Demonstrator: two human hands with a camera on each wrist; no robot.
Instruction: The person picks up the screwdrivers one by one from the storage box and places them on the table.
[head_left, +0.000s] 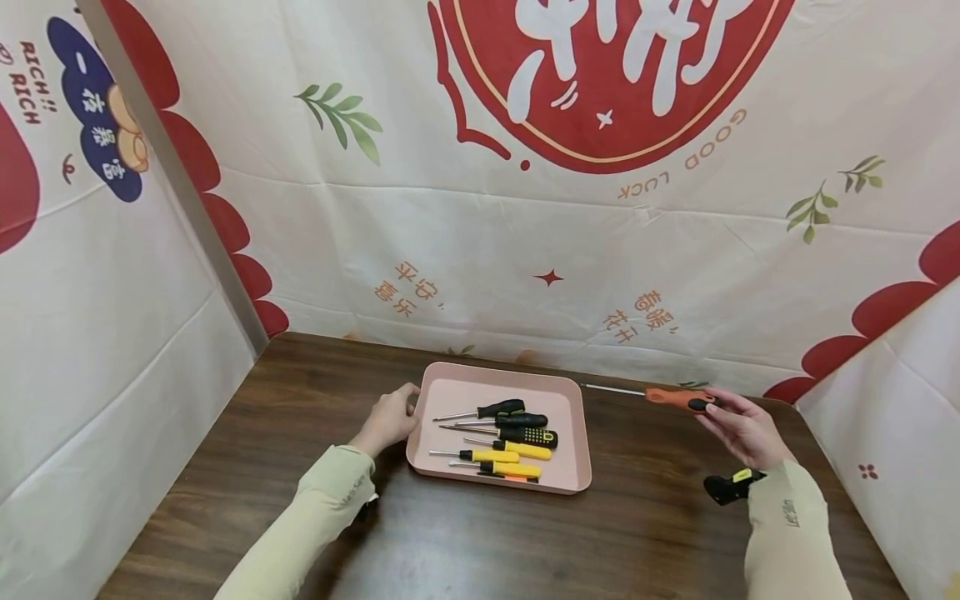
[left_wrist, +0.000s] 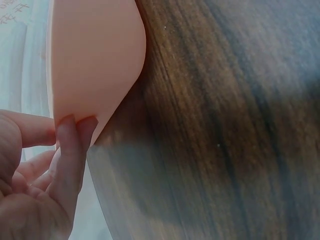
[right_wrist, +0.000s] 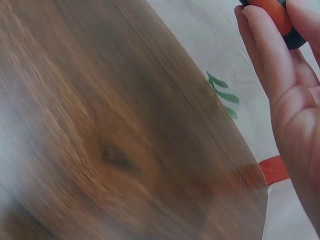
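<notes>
A pink tray (head_left: 510, 374) lies on the table with several screwdrivers in it. Some of these have black handles (head_left: 521, 421), others yellow handles (head_left: 517, 451); an orange bit shows under the lowest one. At the tray's left side, my left hand (head_left: 387, 421) pinches the rim, thumb and fingertips on the wall (left_wrist: 95, 55) in the left wrist view. Right of the tray, my right hand (head_left: 750, 427) grips a screwdriver (head_left: 670, 398) by its orange and black handle, raised over the table's back, its thin shaft pointing left toward the tray. Only the handle's end shows in the right wrist view.
The dark wooden table (head_left: 570, 550) meets a printed cloth backdrop (head_left: 480, 242) along its back edge. More cloth hangs at the left and right sides. Beside my right wrist is a black object (head_left: 726, 490) with a yellow label.
</notes>
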